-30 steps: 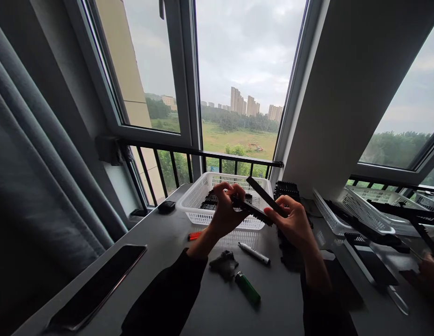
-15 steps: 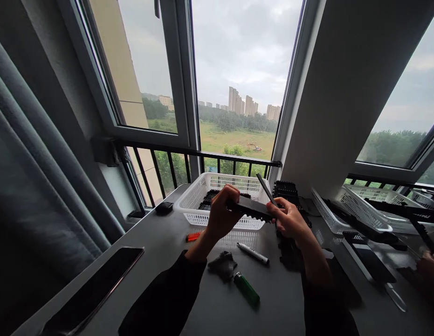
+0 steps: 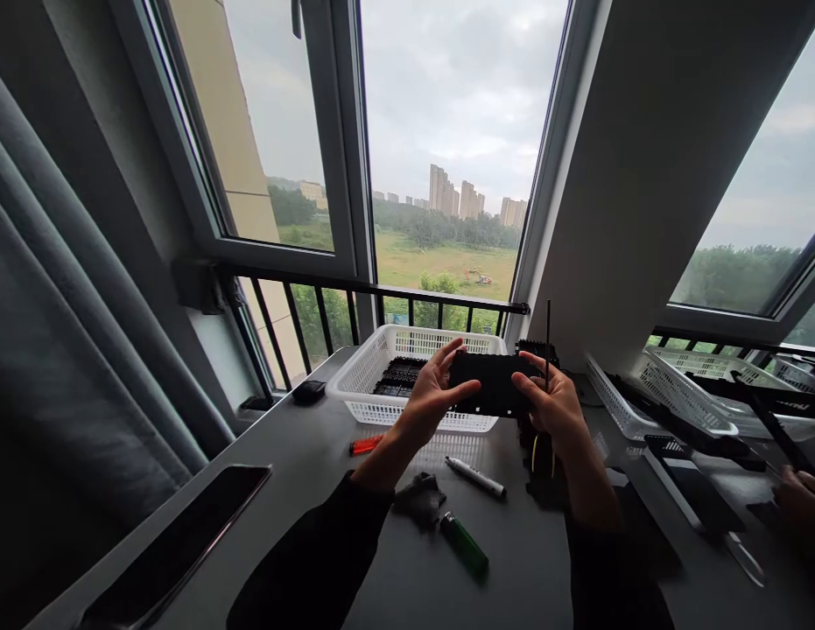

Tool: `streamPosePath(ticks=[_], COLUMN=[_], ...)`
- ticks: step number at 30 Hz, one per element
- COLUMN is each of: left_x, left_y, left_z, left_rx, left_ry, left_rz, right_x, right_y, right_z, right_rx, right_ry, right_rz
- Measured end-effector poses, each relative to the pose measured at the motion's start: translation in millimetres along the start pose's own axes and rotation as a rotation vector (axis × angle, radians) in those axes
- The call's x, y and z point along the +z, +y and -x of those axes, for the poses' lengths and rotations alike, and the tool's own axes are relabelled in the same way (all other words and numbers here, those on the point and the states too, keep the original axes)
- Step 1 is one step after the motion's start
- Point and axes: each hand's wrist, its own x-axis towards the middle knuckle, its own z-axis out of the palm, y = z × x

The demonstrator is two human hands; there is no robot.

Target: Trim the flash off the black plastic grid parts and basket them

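Right now both hands are raised above the grey surface (image 3: 407, 577), sharing one flat black panel (image 3: 489, 382) held broadside to the camera, in front of the white basket (image 3: 364, 372). The left hand (image 3: 430, 398) grips the panel's left end, thumb across the front face and fingers (image 3: 446, 354) curled over the top edge. The right hand (image 3: 555, 402) closes on the right end in the same way, and it also pinches a thin black rod (image 3: 547, 337) that stands upright, sticking up past the panel's top edge. A bit of yellow shows below this hand, too small to make out.

The basket sits toward the window and holds a few dark ribbed pieces (image 3: 397, 378). More such pieces are stacked in a black pile (image 3: 535, 348) just right of the basket, partly hidden behind the right hand.

On the surface below the hands lie a white marker (image 3: 476, 477), a green lighter (image 3: 465, 542), a crumpled dark scrap (image 3: 418, 497) and a small orange item (image 3: 364, 444). A dark phone (image 3: 177, 542) lies face up near the left edge, well apart from the rest.

At the far right a second white basket (image 3: 676, 398) holds long black strips, and another person's hand (image 3: 801, 499) shows at the edge of the view there.
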Motion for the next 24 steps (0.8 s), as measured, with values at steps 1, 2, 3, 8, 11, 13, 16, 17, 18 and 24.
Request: streamPosePath(ticks=[1,2,3,8,11,13,16,17,18,24], left_x=[0,-1,-1,-6,-10,-13,-14,-14,-14,-13], left_y=[-2,-3,-3,11,20,24,29,30,31,33], left_z=[-1,-2,-2,0,0,-1,0,1,1,5], left_rx=[-0.060,-0.113,-0.157,-0.125,-0.045,0.003,0.054,0.070,0.088,0.188], left_ry=[0.021,0.022,0.010,0.036,0.053,0.033,-0.015,-0.028,-0.042,-0.132], left_rz=[0.047,0.077,0.097,0.047,-0.100,-0.190,-0.305,-0.339,-0.369,-0.455], right_x=[1,1,1,-19,-33,-37,-35,-33,-31,-22], right_y=[0,1,3,15,15,10,0,-3,-5,-5], right_z=[1,0,0,-11,-13,-9,0,2,4,8], right_rx=[-0.013,-0.025,-0.035,-0.093,-0.182,-0.260,-0.363,-0.383,-0.396,-0.419], right_ry=[-0.011,-0.024,-0.036,-0.021,0.082,0.117,0.016,-0.034,-0.077,-0.092], right_rz=[0.021,0.042,0.061,0.164,0.328,0.468,0.681,0.753,0.821,1.026])
